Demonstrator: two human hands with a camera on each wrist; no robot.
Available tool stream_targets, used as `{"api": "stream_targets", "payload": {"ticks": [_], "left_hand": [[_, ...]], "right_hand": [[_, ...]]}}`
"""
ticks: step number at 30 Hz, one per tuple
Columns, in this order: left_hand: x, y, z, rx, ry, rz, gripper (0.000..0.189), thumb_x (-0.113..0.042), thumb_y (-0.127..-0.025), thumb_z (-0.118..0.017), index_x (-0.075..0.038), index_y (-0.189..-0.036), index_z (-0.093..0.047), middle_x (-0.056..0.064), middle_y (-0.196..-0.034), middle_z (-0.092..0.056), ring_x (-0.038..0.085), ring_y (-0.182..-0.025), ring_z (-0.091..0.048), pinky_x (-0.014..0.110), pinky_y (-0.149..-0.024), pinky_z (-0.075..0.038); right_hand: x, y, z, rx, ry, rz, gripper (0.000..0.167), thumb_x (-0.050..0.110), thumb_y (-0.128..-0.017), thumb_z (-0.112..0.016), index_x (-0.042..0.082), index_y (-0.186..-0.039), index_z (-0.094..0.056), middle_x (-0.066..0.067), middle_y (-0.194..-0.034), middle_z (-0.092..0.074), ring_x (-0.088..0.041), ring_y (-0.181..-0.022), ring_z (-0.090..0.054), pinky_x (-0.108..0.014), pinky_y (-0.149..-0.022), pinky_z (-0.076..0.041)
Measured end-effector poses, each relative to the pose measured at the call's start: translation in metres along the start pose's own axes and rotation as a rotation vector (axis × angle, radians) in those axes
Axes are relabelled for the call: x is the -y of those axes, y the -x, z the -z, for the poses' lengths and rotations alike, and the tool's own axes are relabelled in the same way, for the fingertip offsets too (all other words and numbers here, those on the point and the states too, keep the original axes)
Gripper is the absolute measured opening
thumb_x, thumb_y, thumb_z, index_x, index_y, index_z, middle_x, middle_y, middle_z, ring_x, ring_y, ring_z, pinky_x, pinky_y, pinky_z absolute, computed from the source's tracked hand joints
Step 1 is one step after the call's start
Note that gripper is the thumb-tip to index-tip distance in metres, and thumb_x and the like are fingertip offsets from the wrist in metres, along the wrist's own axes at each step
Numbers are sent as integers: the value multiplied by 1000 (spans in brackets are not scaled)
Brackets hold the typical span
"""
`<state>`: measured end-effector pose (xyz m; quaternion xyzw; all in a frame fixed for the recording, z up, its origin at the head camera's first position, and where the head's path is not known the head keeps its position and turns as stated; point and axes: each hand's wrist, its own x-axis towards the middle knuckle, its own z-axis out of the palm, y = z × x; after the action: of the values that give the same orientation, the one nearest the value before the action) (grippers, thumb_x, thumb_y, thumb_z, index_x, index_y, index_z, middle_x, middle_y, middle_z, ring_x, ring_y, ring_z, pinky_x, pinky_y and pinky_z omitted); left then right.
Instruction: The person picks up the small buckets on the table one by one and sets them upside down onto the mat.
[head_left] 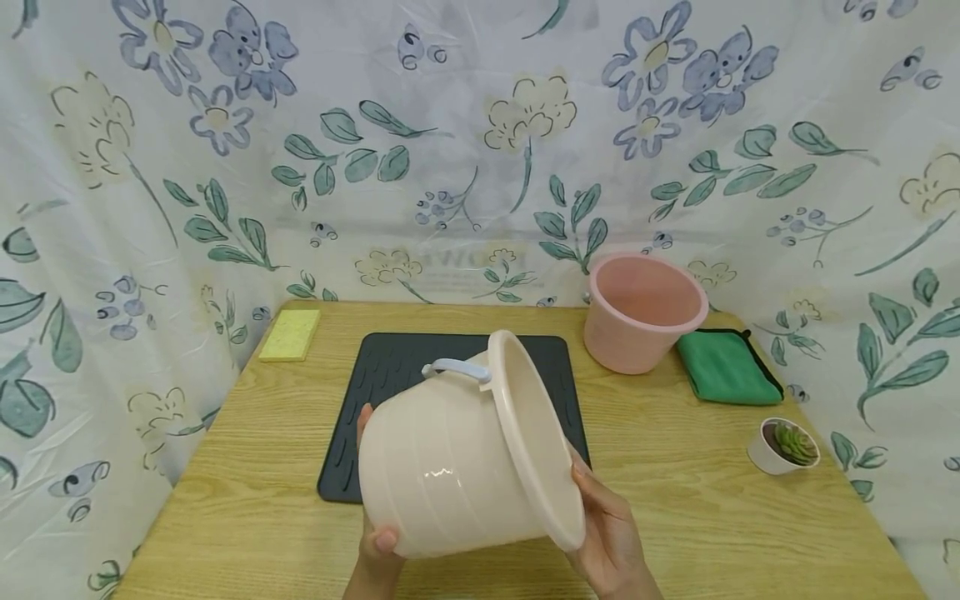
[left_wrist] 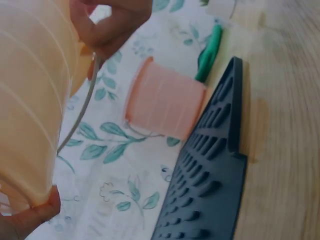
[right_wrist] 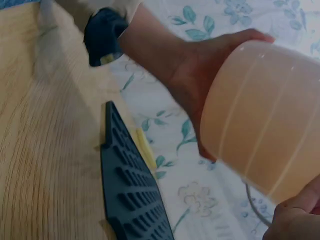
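A cream bucket [head_left: 450,467] is held up tilted on its side above the table, its mouth turned to the right. My left hand [head_left: 377,552] grips its base end, thumb on the near side and fingertips showing at the far side. At the rim, my right hand [head_left: 609,527] holds the lower right edge. The bucket's pale handle [head_left: 461,368] lies against the upper side near the rim. In the left wrist view, the handle hangs as a thin curve beside the bucket wall [left_wrist: 30,80]. The right wrist view shows the left hand [right_wrist: 195,70] wrapped around the base.
A dark ridged mat [head_left: 390,358] lies beneath the bucket. Behind to the right stands a pink bucket [head_left: 626,342], beside a folded green cloth [head_left: 727,367]. A small potted succulent [head_left: 783,446] is at the right, a yellow sponge-like pad [head_left: 291,335] at the back left. Floral curtain [head_left: 465,167] encloses the table.
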<state>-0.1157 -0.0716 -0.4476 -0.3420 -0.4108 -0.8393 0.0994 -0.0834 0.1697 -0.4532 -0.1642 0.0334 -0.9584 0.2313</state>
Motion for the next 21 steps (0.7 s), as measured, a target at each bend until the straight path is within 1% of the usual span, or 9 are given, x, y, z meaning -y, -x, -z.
{"api": "stream_targets", "payload": {"ticks": [2,4,5,7,10,15,19,21], "left_hand": [[-1,1,3,-40,-89,-43,93,-42,-86,-63,-33,-159,-7,10,-152,-34,23,-130,-45,38,-98,-50],[-3,2,7,-74,-196,-85,95,-41,-84,-65,-28,-160,-9,11,-153,-34,23,-129,-46,36,-97,-51],[-5,2,9,-87,-251,-107,94,-40,-84,-65,-27,-160,-11,11,-154,-33,23,-128,-46,35,-96,-51],[-12,1,13,-98,-327,-137,94,-37,-82,-66,-23,-159,-14,12,-156,-32,23,-128,-46,33,-95,-51],[-21,-1,20,-97,-407,-189,98,-33,-79,-71,-15,-158,-16,15,-157,-31,24,-127,-47,30,-94,-52],[-32,-4,32,-99,-471,-273,111,-24,-68,-83,-1,-153,-16,22,-155,-30,29,-130,-44,28,-96,-50],[-42,-6,39,-82,-516,-313,118,-17,-60,-90,2,-152,-18,24,-158,-22,32,-134,-38,28,-98,-49],[-47,-5,43,-97,-596,-313,121,-19,-58,-93,2,-151,-20,24,-159,-20,32,-134,-37,25,-99,-47]], "right_hand": [[3,1,2,-10,76,-26,52,19,-109,-10,14,-155,-33,-9,-143,-53,-20,-127,-55,-30,-99,-51],[7,2,3,-37,188,-41,52,21,-109,-10,16,-156,-31,-8,-138,-56,-18,-120,-59,-30,-91,-56],[9,3,4,-55,248,-45,51,21,-109,-10,16,-156,-29,-8,-134,-58,-17,-116,-61,-30,-87,-57],[14,5,5,-83,348,-38,51,19,-109,-10,17,-158,-25,-7,-129,-59,-16,-110,-61,-30,-83,-58],[22,9,7,-93,447,-7,51,14,-109,-12,17,-158,-23,-7,-123,-60,-19,-109,-62,-34,-86,-58],[33,17,6,-94,595,36,53,7,-107,-14,16,-159,-20,-6,-125,-58,-21,-113,-64,-38,-89,-58],[38,21,3,-152,687,44,54,6,-107,-17,19,-159,-23,-4,-123,-59,-18,-112,-65,-37,-88,-58],[40,23,2,-187,719,45,53,7,-108,-19,20,-159,-24,-2,-122,-59,-17,-111,-65,-36,-87,-58]]}}
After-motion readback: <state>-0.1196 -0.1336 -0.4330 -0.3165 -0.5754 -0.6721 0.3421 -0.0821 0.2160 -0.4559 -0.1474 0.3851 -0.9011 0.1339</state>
